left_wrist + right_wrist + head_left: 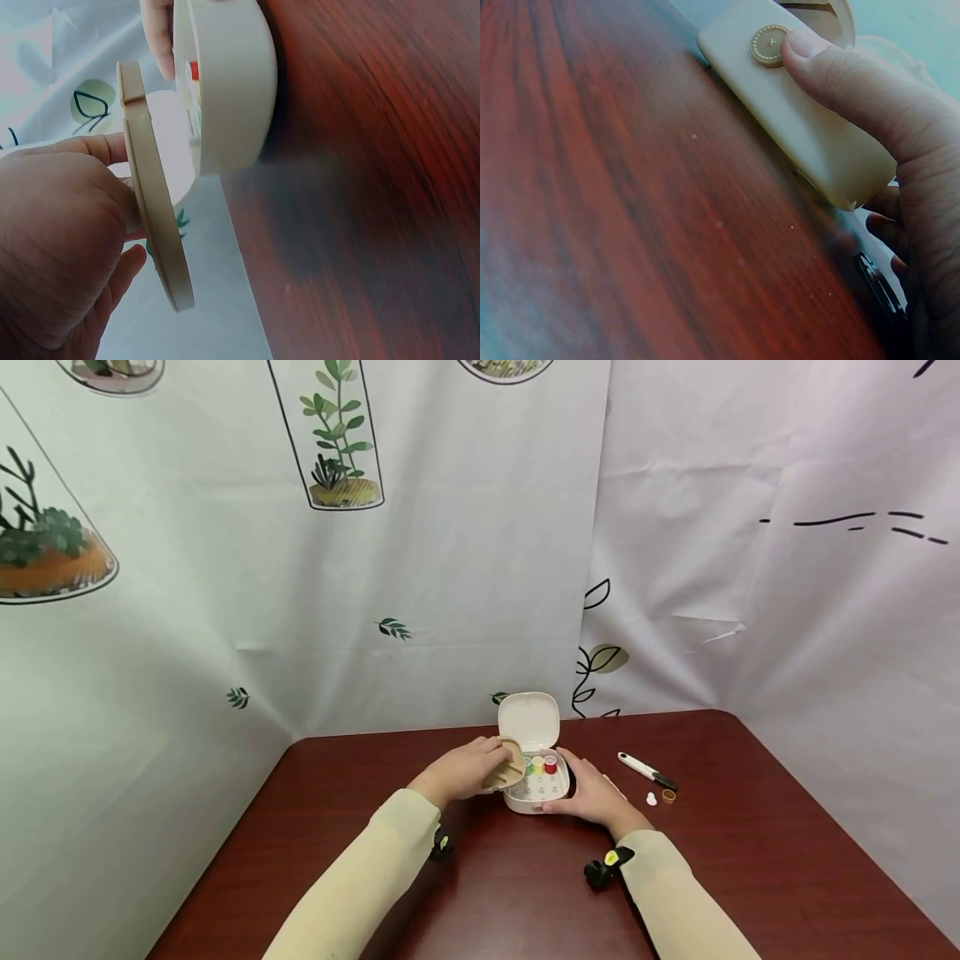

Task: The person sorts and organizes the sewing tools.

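Observation:
A white sewing box [522, 807] sits on the table with its lid [528, 718] raised at the back. Inside it, small thread spools stand in a row, among them a red spool [551, 764], a yellow spool [537, 765] and a green one. My left hand [467, 768] holds a tan tray [161, 195] by its upper side, tilted just above the box's left side. My right hand [596, 795] grips the box from the right; its thumb [810, 45] lies beside the round button [769, 45] on the front. The right fingertips are partly hidden behind the box.
To the right lie a white-and-black pen-like tool [647, 771], a small white piece [651, 798] and a small brown ring [669, 796]. A printed white cloth [465, 568] hangs behind the dark red table [337, 827]. Each wrist wears a small black camera.

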A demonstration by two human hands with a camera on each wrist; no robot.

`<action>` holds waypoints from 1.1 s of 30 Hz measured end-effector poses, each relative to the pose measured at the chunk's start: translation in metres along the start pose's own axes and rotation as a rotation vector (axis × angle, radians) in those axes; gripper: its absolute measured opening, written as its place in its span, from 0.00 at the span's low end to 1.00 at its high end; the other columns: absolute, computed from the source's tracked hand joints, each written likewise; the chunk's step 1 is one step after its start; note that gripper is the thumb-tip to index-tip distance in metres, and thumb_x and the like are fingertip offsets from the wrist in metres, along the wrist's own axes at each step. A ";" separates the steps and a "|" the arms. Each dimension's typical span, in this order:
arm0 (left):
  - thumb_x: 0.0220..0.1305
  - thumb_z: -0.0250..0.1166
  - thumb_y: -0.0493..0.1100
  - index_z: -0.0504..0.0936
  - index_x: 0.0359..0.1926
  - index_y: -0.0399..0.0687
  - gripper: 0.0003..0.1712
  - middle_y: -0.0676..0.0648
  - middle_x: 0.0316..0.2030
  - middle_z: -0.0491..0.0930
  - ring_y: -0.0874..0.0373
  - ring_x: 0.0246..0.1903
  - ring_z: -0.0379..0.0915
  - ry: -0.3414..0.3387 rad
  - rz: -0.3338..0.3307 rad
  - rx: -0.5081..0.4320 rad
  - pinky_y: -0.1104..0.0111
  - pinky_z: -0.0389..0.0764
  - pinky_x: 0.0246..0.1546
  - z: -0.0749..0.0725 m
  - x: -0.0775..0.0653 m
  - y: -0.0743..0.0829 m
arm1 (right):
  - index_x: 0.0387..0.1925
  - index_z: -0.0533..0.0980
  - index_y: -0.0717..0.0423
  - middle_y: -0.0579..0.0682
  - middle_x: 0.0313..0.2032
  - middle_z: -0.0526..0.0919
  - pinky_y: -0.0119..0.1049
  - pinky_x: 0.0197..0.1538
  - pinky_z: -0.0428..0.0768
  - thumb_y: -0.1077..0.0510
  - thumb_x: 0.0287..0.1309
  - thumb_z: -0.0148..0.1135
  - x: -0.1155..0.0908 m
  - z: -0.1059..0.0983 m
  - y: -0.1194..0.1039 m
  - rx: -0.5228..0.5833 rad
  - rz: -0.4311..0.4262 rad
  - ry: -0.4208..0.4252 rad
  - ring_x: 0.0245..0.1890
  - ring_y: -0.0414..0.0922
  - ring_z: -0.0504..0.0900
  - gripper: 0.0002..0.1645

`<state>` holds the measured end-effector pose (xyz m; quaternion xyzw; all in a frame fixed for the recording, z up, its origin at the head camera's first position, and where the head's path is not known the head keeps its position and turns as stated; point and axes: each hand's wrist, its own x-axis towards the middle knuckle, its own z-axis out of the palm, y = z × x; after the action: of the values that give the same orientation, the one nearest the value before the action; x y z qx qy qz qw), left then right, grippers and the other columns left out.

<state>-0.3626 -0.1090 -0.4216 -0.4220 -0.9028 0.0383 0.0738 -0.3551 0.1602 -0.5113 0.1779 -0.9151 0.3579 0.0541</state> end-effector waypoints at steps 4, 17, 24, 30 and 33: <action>0.61 0.74 0.43 0.76 0.59 0.54 0.26 0.51 0.56 0.74 0.57 0.55 0.71 0.008 0.020 0.003 0.68 0.75 0.58 0.000 0.005 0.007 | 0.75 0.61 0.52 0.55 0.60 0.77 0.59 0.60 0.73 0.31 0.36 0.80 0.000 0.000 0.001 0.003 -0.006 0.003 0.59 0.54 0.74 0.68; 0.66 0.69 0.40 0.77 0.58 0.54 0.20 0.52 0.55 0.74 0.57 0.55 0.72 0.005 0.067 0.033 0.69 0.75 0.58 0.002 0.023 0.023 | 0.75 0.61 0.53 0.57 0.64 0.75 0.60 0.60 0.72 0.30 0.38 0.79 -0.001 -0.002 0.002 -0.015 -0.010 0.012 0.62 0.57 0.73 0.68; 0.68 0.67 0.42 0.77 0.58 0.56 0.19 0.53 0.56 0.73 0.59 0.56 0.72 -0.032 0.032 0.036 0.69 0.75 0.57 0.010 0.029 0.027 | 0.75 0.61 0.53 0.56 0.63 0.75 0.60 0.60 0.73 0.29 0.37 0.79 0.000 0.001 0.005 -0.011 -0.029 0.014 0.62 0.56 0.74 0.68; 0.70 0.64 0.38 0.77 0.58 0.56 0.18 0.53 0.55 0.74 0.59 0.54 0.73 -0.046 0.031 0.050 0.71 0.75 0.57 0.013 0.032 0.029 | 0.75 0.61 0.52 0.57 0.63 0.75 0.60 0.61 0.73 0.29 0.35 0.79 0.000 0.003 0.005 -0.002 -0.030 0.014 0.62 0.56 0.74 0.69; 0.70 0.64 0.38 0.78 0.57 0.55 0.17 0.53 0.54 0.74 0.59 0.53 0.73 -0.043 0.045 0.062 0.71 0.74 0.57 0.014 0.034 0.030 | 0.76 0.61 0.53 0.58 0.64 0.74 0.61 0.61 0.72 0.28 0.36 0.79 0.000 0.002 0.005 -0.013 -0.035 0.011 0.63 0.57 0.73 0.69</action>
<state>-0.3635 -0.0635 -0.4361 -0.4387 -0.8928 0.0769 0.0667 -0.3570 0.1619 -0.5158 0.1915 -0.9139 0.3517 0.0665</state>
